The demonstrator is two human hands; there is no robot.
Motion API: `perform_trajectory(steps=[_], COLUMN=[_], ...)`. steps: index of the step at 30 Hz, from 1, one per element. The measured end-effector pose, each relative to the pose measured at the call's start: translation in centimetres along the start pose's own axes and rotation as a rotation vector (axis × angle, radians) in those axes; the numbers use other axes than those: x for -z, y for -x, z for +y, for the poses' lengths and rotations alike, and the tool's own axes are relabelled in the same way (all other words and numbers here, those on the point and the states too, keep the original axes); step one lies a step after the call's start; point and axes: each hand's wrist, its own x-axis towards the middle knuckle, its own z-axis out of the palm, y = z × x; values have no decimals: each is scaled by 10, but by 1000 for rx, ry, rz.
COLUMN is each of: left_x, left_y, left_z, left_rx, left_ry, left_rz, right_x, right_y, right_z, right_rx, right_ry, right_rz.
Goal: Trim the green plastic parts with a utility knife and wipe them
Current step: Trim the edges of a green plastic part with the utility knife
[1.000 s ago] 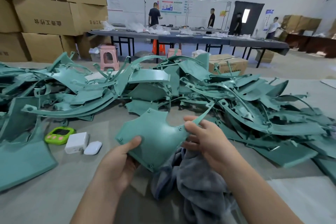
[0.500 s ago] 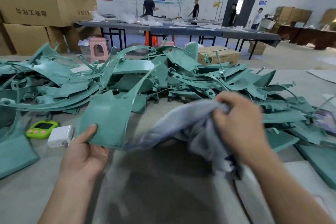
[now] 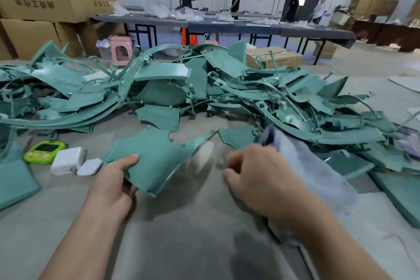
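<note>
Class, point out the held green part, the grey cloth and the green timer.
held green part [image 3: 159,154], head view, flat face
grey cloth [image 3: 311,166], head view, blurred fold
green timer [image 3: 45,148], head view, dark screen

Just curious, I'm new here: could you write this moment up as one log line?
left-hand grip: green part | right-hand grip: grey cloth | cloth clear of part | knife: not in view

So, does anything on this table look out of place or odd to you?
Three small gadgets, a green timer, a white charger and a white case, lie beside the left hand, which grips a green part. They seem unrelated to trimming. The right hand grips a grey cloth, blurred.
</note>
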Motion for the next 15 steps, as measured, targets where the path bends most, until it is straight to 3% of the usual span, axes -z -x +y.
perform_trajectory(steps=[3, 5, 9, 15], left_x=[3, 2, -4, 1], left_y=[-1, -1, 0, 6], left_z=[-2, -2, -3, 12], left_rx=[-36, -36, 3, 3], left_ry=[-66, -116, -112, 56], left_rz=[-29, -58, -95, -58], right_x=[-33, -41, -49, -31], right_y=[-11, -15, -14, -8], right_z=[11, 18, 27, 45], right_rx=[-276, -352, -310, -394], right_ry=[137, 145, 340, 173], right_rz=[3, 45, 110, 46])
